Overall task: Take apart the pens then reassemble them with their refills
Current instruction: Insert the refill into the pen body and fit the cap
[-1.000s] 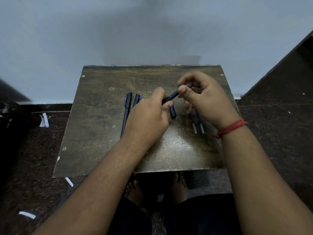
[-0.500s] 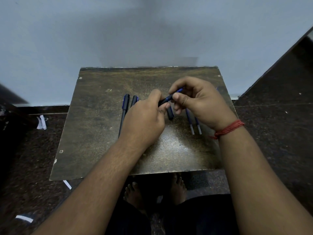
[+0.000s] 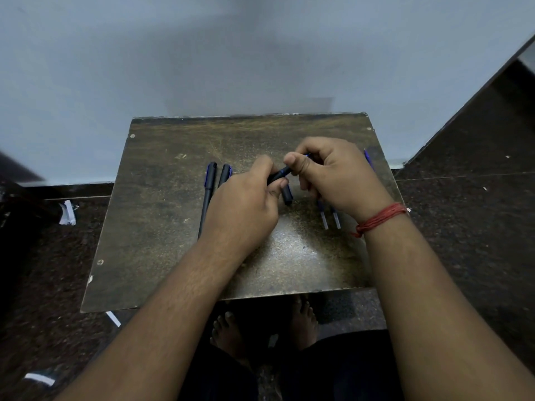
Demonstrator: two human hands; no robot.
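Observation:
Both hands hold one dark pen [image 3: 278, 175] with blue trim above the middle of the small brown table [image 3: 162, 227]. My left hand [image 3: 243, 206] grips its near end, and my right hand [image 3: 333, 175] pinches its far end between thumb and fingers. Two capped dark pens [image 3: 209, 195] lie side by side left of my left hand, the second partly hidden by it. A loose dark cap [image 3: 287, 195] lies on the table under the held pen. Two thin refills [image 3: 330, 217] with pale ends lie beneath my right wrist.
A blue pen part [image 3: 368, 159] lies near the table's right edge behind my right hand. The table stands against a pale wall on a dark speckled floor. White paper scraps [image 3: 68, 212] lie on the floor at left. Bare feet [image 3: 231, 331] show under the table's near edge.
My right hand has drawn closer to my left along the held pen, closing the gap between them. The pens and refills on the table have not moved.

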